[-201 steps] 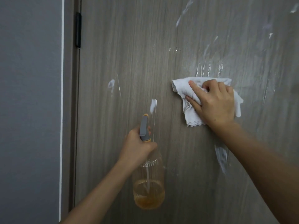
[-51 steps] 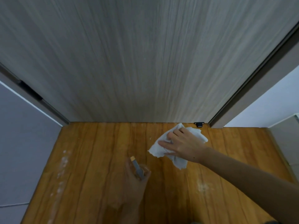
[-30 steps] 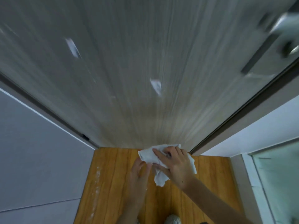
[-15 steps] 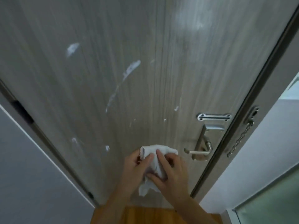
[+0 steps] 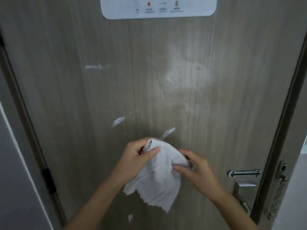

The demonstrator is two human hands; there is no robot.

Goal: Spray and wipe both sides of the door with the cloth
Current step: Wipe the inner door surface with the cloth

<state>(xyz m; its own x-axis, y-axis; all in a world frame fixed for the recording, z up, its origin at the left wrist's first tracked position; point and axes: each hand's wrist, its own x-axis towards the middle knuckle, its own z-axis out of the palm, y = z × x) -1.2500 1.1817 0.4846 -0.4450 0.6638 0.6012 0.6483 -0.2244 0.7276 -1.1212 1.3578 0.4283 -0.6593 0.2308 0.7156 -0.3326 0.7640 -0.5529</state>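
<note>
The grey-brown wood-grain door (image 5: 149, 80) fills the view, with white streaks and a hazy wet patch on it. In front of its lower middle, both hands hold a white cloth (image 5: 157, 180) that hangs down with a ragged lower edge. My left hand (image 5: 137, 156) pinches the cloth's upper left corner between thumb and fingers. My right hand (image 5: 196, 166) grips its upper right part. The spray bottle is not in view.
A white notice sheet (image 5: 157, 7) is stuck on the door at the top. A metal handle (image 5: 244, 196) and slide latch (image 5: 243, 173) sit at the lower right, with a door chain (image 5: 277, 200) on the frame. A black hinge (image 5: 49, 181) is at the left edge.
My view has risen from the floor to the door's upper half. My left hand no longer holds the spray bottle and has joined the right on the cloth, spreading it.
</note>
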